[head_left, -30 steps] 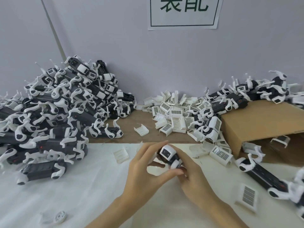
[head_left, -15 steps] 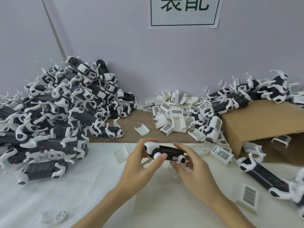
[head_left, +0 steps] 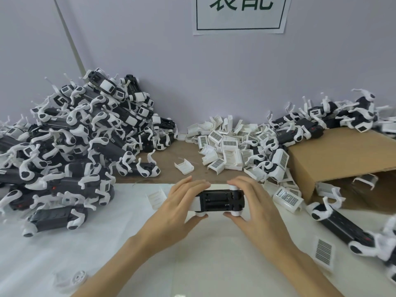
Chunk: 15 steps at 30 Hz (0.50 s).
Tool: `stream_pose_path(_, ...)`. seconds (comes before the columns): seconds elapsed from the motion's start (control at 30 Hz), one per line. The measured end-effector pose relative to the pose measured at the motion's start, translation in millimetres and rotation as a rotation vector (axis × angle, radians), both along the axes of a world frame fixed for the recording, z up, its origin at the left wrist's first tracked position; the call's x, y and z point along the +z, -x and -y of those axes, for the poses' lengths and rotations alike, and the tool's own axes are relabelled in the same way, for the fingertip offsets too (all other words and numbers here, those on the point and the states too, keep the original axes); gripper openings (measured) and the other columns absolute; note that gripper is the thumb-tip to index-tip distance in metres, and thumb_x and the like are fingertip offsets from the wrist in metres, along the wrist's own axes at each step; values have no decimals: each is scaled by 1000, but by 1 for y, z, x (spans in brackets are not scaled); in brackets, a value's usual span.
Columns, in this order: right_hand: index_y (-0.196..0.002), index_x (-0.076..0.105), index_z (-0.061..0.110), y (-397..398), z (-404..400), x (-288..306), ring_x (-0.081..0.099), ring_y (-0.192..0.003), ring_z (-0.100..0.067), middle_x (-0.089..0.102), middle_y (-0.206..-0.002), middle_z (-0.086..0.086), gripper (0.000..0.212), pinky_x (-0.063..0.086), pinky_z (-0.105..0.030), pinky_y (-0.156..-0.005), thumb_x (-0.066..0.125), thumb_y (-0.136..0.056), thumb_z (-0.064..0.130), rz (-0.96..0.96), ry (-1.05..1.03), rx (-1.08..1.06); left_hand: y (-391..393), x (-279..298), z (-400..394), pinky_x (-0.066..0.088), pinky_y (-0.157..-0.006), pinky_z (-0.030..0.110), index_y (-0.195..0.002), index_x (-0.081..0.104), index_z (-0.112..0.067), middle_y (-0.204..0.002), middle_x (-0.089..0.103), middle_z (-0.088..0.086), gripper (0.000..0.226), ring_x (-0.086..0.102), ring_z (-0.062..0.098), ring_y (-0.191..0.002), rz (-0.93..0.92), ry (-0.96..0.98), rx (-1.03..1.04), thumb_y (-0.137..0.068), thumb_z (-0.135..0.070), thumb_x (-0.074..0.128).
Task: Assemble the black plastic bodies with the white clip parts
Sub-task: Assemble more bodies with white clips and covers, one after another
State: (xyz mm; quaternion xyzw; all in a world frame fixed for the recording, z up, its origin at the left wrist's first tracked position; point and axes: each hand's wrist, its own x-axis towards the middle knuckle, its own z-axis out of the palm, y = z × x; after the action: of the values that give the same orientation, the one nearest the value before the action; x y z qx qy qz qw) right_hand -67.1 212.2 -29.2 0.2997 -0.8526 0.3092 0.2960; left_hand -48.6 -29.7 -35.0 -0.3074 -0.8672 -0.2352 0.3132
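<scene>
In the head view, both hands hold one black plastic body with white end pieces [head_left: 218,201] level and crosswise, just above the white sheet covering the near part of the table [head_left: 107,254]. The left hand [head_left: 182,209] grips the body's left end, its fingers [head_left: 192,186] curled over the far edge and the thumb pressed up against the near underside, beside a white rounded piece. The right hand [head_left: 255,209] grips the right end the same way, fingers arched over the top and the thumb tucked beneath a white knob at the near corner. The body's open underside faces up, showing ribbed black compartments. To the left, a large heap of assembled black-and-white units [head_left: 70,146] rises against the pale wall. Behind the hands, on bare brown table surface, lies a pile of loose white clip parts with barcode-like grilles [head_left: 231,146], one stray clip [head_left: 183,167] apart from it toward the left. On the right a brown cardboard box [head_left: 334,159] lies on its side, with more black-and-white units [head_left: 342,116] piled on and behind it. Another black unit with white legs [head_left: 340,226] rests on the sheet at the right, near a flat white grille piece [head_left: 324,251]. A small white round part [head_left: 78,278] lies near the lower left. A white paper sign with green characters [head_left: 240,13] hangs on the wall.
</scene>
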Motion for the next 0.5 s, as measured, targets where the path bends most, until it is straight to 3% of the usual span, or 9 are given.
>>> stream_pose_path(0.1,-137,56,26,0,-3,3,57,-120,-14,56,-137,14,79,45,-31,-98,96,-69,23,-28,-25,-35,1,3,-2,28,-128,35,-155,41,-20,-153,52,-6,72,39,7,-150,2,-21,-18,-95,-19,81)
stream_pose_path(0.17,-146,53,29,2,-8,5,55,-126,-6,55,-142,19,77,44,-27,-104,90,-78,31,74,-7,-9,-4,6,-2,30,-123,24,-156,36,-38,-151,52,-21,78,37,2,-150,182,-137,-2,-93,-31,82)
stream_pose_path(0.23,-153,47,34,1,-8,6,54,-122,4,57,-139,20,70,43,-18,-100,77,-90,38,275,104,49,-10,7,-6,35,-110,13,-150,40,-47,-142,61,-23,79,50,6,-140,382,-355,-1,-86,-44,87)
stream_pose_path(0.3,-154,44,40,-1,-3,5,61,-107,1,64,-128,16,63,47,-14,-92,63,-94,49,492,216,61,-14,9,-15,40,-101,11,-140,52,-48,-130,69,-21,72,59,7,-128,461,-591,30,-77,-53,87)
stream_pose_path(0.37,-150,48,40,-3,3,2,67,-88,-7,73,-114,9,58,52,-22,-86,56,-94,53,640,296,61,-17,11,-27,47,-98,21,-128,64,-45,-119,74,-17,57,66,10,-116,441,-763,79,-75,-56,82)
stream_pose_path(0.43,-147,52,33,-4,8,-1,68,-78,-16,76,-98,0,51,53,-25,-79,53,-98,47,739,399,91,-18,14,-39,53,-90,27,-115,74,-39,-108,78,-10,35,71,12,-102,421,-888,49,-83,-53,72)
stream_pose_path(0.5,-148,51,25,-3,10,-1,67,-78,-24,77,-98,-7,46,52,-27,-77,52,-104,35,853,544,143,-21,19,-44,53,-85,20,-108,79,-34,-104,80,-5,28,73,13,-100,463,-981,-12,-94,-54,66)
